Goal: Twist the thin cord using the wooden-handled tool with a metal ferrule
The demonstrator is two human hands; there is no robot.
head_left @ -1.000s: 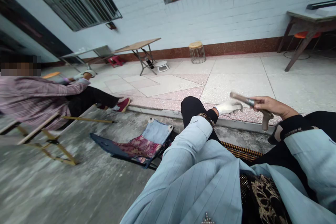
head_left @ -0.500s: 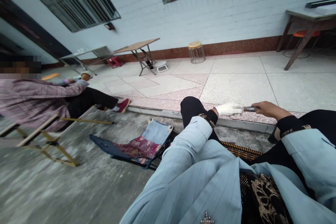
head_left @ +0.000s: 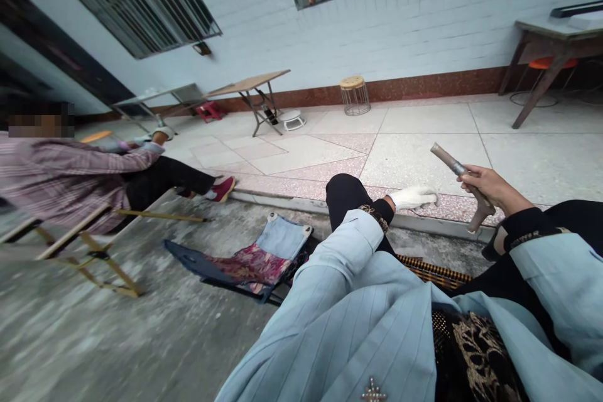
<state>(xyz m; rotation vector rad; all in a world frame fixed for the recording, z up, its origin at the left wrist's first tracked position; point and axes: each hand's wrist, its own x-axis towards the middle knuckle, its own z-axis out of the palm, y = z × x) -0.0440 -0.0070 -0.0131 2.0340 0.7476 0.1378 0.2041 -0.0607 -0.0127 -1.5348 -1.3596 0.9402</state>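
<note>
My right hand [head_left: 485, 185] is closed around a forked wooden stick [head_left: 445, 156] with a grey band near its middle. The stick slants, its straight end up and to the left, its branched end down below my fingers. My left hand [head_left: 414, 196] wears a white knitted glove. It rests over my knee, left of the stick and apart from it, its fingers stretched out and slightly bent, with nothing visible in them. Between my legs lies a black and yellow woven thing [head_left: 431, 271], partly covered by my clothes.
A low folding chair [head_left: 254, 257] stands left of me on the concrete. Farther left sits another person [head_left: 80, 169] in a plaid shirt. Beyond the raised tiled step [head_left: 282, 202] stand a folding table [head_left: 249, 83], a round stool [head_left: 354, 97] and a wooden desk [head_left: 541, 44].
My right hand has lifted and turned the stick, drawing its end away from my gloved left hand. The left hand has stayed in nearly the same place.
</note>
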